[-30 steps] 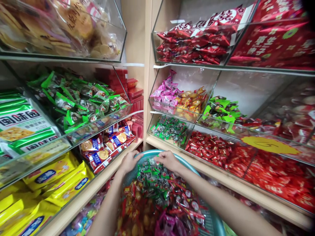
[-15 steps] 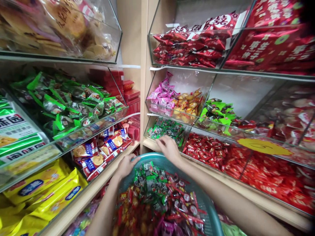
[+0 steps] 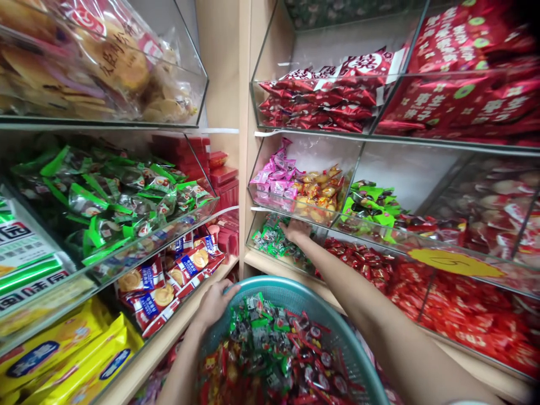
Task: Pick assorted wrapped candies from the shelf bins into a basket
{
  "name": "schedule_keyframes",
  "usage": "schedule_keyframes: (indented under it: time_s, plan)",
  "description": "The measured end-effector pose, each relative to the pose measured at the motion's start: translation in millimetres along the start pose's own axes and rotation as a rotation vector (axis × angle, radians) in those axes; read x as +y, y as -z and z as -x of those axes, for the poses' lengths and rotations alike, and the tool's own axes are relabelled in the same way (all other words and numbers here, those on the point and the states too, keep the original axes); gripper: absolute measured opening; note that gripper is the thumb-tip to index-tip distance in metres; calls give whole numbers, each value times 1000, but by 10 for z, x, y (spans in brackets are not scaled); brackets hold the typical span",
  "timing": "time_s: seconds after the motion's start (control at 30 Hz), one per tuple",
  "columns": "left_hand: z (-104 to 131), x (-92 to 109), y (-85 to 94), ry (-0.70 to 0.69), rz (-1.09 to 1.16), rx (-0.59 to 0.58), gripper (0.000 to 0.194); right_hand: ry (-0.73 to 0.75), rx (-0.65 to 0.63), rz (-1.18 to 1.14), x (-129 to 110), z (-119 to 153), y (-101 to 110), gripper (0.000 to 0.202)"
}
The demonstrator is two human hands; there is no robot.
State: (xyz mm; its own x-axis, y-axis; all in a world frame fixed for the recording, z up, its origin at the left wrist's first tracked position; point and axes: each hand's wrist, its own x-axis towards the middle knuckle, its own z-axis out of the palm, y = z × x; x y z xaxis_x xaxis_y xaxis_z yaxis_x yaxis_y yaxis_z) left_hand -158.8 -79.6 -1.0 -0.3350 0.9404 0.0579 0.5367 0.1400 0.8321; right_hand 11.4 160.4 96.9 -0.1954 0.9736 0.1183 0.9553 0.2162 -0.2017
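A teal plastic basket (image 3: pixel 337 306) filled with wrapped candies sits in front of me, green packets (image 3: pixel 264 337) heaped at its far side and red ones (image 3: pixel 310 343) to the right. My left hand (image 3: pixel 217 304) grips the basket's rim at the far left, fingers wrapped over the edge. My right hand (image 3: pixel 295 229) reaches into a clear shelf bin among small green-wrapped candies (image 3: pixel 270 236). Its fingers are partly hidden by the candies and bin, so whether it holds any is unclear.
Bins of red-wrapped candies (image 3: pixel 358 259) lie right of my reaching arm. Above are pink packets (image 3: pixel 278 174) and a yellow price tag (image 3: pixel 455 262). On the left shelves are green-edged packets (image 3: pixel 113 191), biscuit packs (image 3: pixel 164 281) and yellow bags (image 3: pixel 71 349). Clear bin fronts edge each shelf.
My right hand has moved from over the basket's far rim up and forward into the green candy bin. My left hand stays on the rim. The view has tilted slightly upward.
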Motion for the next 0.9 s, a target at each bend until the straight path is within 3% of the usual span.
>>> schedule_keyframes:
  time_s: [0.37,0.7,0.8,0.9]
  plan:
    - [-6,29,-5,3,14,-19,45,65,-62,-19,79,147,-67,51]
    - [8,51,0,4,7,-27,45,209,-137,-66,104,637,128,32]
    - [8,51,2,17,9,-23,46,272,-138,-111,103,682,251,45]
    - [-3,50,-7,24,0,-39,46,254,-77,-188,32,548,302,58]
